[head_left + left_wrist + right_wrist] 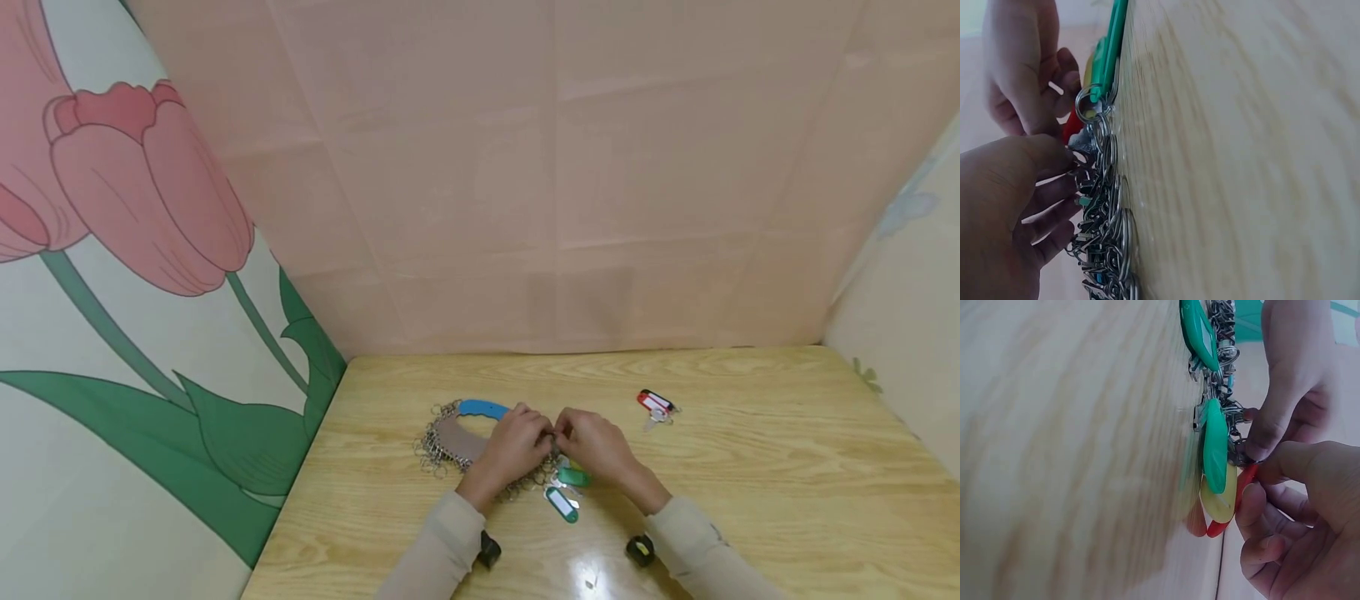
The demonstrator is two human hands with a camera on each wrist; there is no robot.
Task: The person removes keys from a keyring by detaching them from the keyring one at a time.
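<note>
Left hand (516, 447) pinches the ringed loop (456, 438), right hand (597, 443) a red tag (1245, 487), the two meeting, angled inward; the loop lies on the wooden bench (757, 458), pink sheet (555, 183) behind.

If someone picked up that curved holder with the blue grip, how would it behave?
The curved holder would probably stay stiff, since its band forms a wide, even curve. Its crowded metal rings look likely to swing and jangle, as they stick out at many angles along the outer edge. All that metal may make it rather heavy for its size.
</note>
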